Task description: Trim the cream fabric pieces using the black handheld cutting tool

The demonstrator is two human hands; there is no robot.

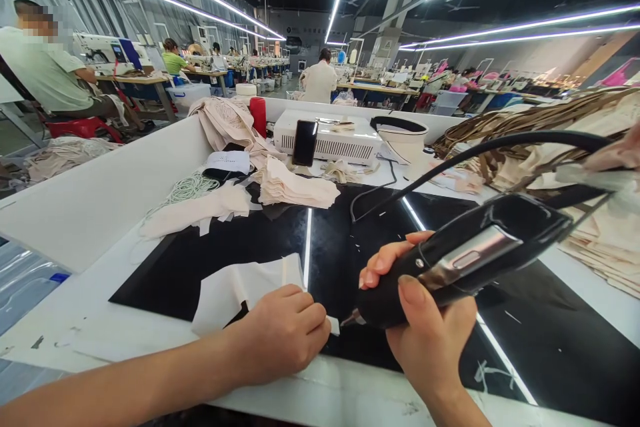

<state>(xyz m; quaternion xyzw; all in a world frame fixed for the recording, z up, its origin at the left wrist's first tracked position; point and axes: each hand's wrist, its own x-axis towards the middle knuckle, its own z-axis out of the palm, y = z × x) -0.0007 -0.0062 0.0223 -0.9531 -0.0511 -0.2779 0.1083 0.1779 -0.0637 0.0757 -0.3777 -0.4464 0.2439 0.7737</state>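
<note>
My right hand is wrapped round a black corded hand tool with a silver side panel and a narrow metal tip. The tip points left and down, at or very near the end of a white strip. That strip sticks out of my closed left hand, which grips a white fabric piece. The fabric spreads left of my fingers over a glossy black mat. From the tool's rear end a thick black cable arches up; something translucent is wrapped near it at the right edge.
Behind lie a stack of cream fabric pieces, another fabric bundle and pale green cord. A phone leans on a white vented box. Brown-edged fabric is piled right. A low white panel borders the left.
</note>
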